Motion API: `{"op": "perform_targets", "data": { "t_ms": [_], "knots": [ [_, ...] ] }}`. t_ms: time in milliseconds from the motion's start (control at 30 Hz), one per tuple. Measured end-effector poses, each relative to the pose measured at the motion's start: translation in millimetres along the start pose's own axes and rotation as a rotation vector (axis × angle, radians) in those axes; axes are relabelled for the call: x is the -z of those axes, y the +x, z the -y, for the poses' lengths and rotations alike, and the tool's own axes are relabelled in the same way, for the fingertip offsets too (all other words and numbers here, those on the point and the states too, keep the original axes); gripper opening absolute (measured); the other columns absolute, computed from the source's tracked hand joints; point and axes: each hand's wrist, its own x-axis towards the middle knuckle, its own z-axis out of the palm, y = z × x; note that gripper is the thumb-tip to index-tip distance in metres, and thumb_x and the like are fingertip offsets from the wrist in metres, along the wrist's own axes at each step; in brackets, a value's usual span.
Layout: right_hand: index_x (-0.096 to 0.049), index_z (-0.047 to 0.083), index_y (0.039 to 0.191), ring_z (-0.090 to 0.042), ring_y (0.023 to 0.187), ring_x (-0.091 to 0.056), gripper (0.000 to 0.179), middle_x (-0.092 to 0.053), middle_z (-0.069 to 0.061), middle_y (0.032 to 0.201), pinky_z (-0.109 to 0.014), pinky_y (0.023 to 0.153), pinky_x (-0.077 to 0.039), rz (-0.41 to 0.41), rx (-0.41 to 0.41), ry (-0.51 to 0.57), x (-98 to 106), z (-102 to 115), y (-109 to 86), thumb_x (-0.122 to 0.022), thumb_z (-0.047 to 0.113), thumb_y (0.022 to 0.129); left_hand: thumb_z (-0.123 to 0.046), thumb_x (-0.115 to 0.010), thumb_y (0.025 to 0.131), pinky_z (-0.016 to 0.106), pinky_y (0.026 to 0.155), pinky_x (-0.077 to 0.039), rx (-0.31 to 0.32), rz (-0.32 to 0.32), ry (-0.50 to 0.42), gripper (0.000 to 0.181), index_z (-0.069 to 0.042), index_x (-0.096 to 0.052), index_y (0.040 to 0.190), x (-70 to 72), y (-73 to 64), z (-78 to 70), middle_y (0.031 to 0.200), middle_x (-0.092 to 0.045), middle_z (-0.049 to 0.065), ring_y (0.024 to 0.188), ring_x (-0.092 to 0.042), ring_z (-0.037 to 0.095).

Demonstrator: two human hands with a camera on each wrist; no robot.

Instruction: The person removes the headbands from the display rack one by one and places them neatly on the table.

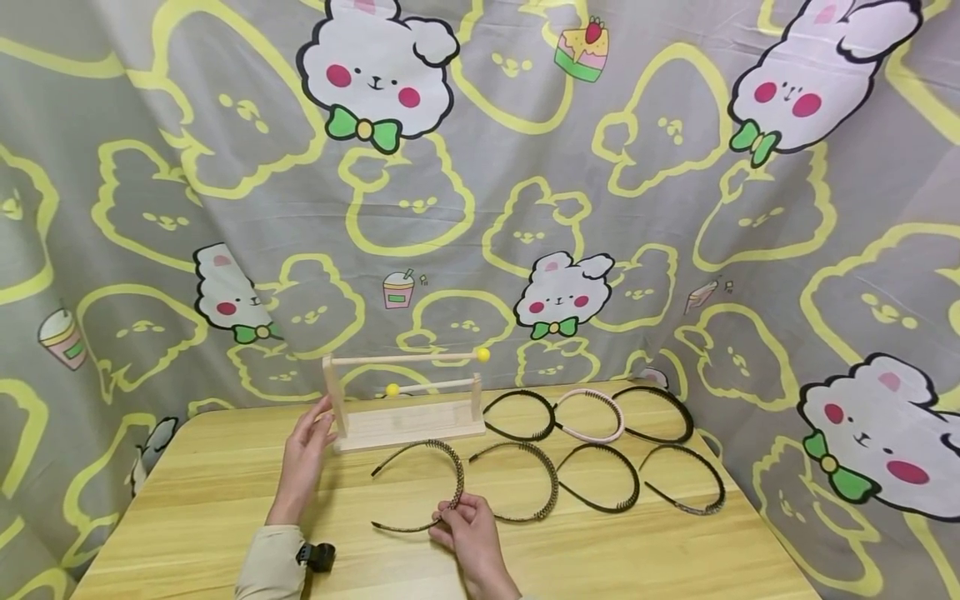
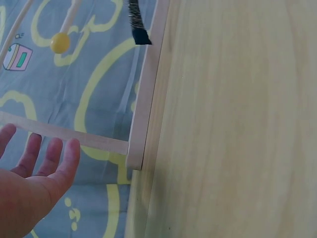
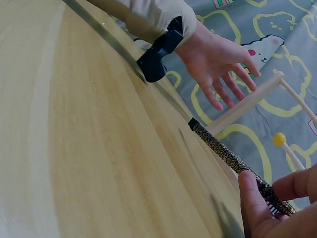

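Observation:
My right hand pinches a dark, gold-flecked headband near its lower arm, thumb on one side and fingers on the other. The headband's open ends point left, in front of the wooden rack. In the right wrist view one dark tip of the headband reaches toward the rack. My left hand is at the left upright of the wooden rack, its fingers spread and slightly bent, fingertips right at the wood. The rack has two horizontal rods with yellow end balls, and nothing hangs on them.
Right of the held headband lies a similar patterned headband. Several more lie in two rows on the wooden table, including a pink one and black ones. A patterned curtain hangs behind the table.

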Motion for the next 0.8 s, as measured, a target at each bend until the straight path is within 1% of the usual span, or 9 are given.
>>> {"op": "perform_targets", "data": {
  "t_ms": [167, 400, 500, 667, 800],
  "knots": [
    [-0.032, -0.016, 0.128, -0.023, 0.096, -0.064, 0.045, -0.058, -0.026, 0.113, -0.035, 0.084, -0.061, -0.004, -0.013, -0.017, -0.4, -0.7, -0.9, -0.056, -0.004, 0.092, -0.039, -0.041, 0.105, 0.018, 0.095, -0.051, -0.001, 0.008, 0.012, 0.054, -0.016, -0.035, 0.152, 0.0, 0.2, 0.0, 0.151, -0.037, 0.011, 0.125, -0.048, 0.016],
    [-0.033, -0.018, 0.130, -0.025, 0.099, -0.062, 0.047, -0.055, -0.029, 0.118, -0.034, 0.084, -0.061, -0.026, -0.004, -0.031, -1.1, -3.3, 0.3, -0.058, -0.003, 0.092, -0.040, -0.042, 0.104, 0.018, 0.095, -0.051, 0.002, 0.003, 0.009, 0.053, -0.017, -0.036, 0.152, -0.4, 0.1, -0.6, 0.151, -0.037, 0.008, 0.127, -0.047, 0.022],
    [-0.033, -0.018, 0.131, -0.024, 0.096, -0.060, 0.050, -0.050, -0.030, 0.121, -0.033, 0.082, -0.061, -0.040, 0.000, -0.034, -1.9, -3.6, -0.1, -0.060, -0.004, 0.090, -0.039, -0.042, 0.104, 0.018, 0.095, -0.051, 0.001, 0.001, 0.009, 0.053, -0.016, -0.036, 0.152, -0.3, -0.3, -0.6, 0.151, -0.038, 0.008, 0.127, -0.047, 0.021],
    [-0.033, -0.017, 0.134, -0.020, 0.089, -0.058, 0.056, -0.042, -0.029, 0.124, -0.031, 0.078, -0.061, -0.052, 0.000, -0.059, -2.8, -1.5, -2.5, -0.062, -0.002, 0.088, -0.039, -0.042, 0.105, 0.018, 0.094, -0.051, -0.007, 0.003, 0.009, 0.053, -0.015, -0.035, 0.152, -0.1, -0.9, -0.6, 0.151, -0.037, 0.010, 0.125, -0.048, 0.015],
    [-0.026, -0.019, 0.139, -0.020, 0.089, -0.057, 0.066, -0.037, -0.032, 0.128, -0.031, 0.077, -0.061, -0.057, -0.007, -0.096, -2.5, 2.1, -5.8, -0.062, -0.001, 0.087, -0.038, -0.041, 0.105, 0.017, 0.094, -0.051, -0.006, 0.003, 0.008, 0.053, -0.015, -0.035, 0.152, 0.2, -0.6, -0.3, 0.152, -0.036, 0.011, 0.124, -0.048, 0.014]
  ]
}}
